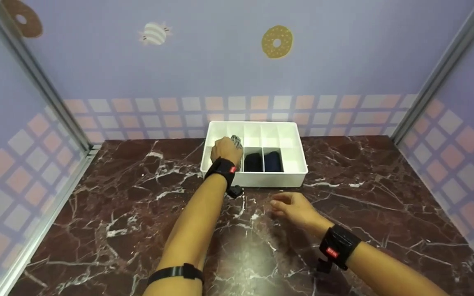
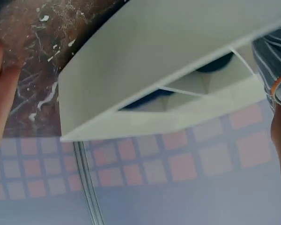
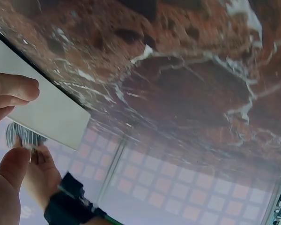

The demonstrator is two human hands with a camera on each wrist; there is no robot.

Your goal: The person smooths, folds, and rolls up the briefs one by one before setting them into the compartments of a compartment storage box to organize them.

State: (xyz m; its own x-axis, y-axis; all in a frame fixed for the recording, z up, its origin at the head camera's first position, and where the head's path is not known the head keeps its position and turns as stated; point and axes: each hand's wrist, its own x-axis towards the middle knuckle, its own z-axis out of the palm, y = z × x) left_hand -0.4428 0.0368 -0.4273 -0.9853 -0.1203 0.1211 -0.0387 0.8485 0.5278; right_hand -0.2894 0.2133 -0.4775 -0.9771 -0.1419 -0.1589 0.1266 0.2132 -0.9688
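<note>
Over the left part of a white divided box, my left hand pinches a rolled grey-and-white striped cloth, sock-like in shape. Its orange-edged end shows in the left wrist view, where the striped cloth sits at the box rim beside a finger. In the right wrist view, the left hand has thumb and fingers on the striped cloth. My right hand hovers over the table in front of the box, fingers loosely bent, thumb apart, nothing in it.
Two front compartments hold a black cloth roll and a navy cloth roll. The box stands on a dark red marbled table, close to the patterned back wall. Side walls enclose the table left and right.
</note>
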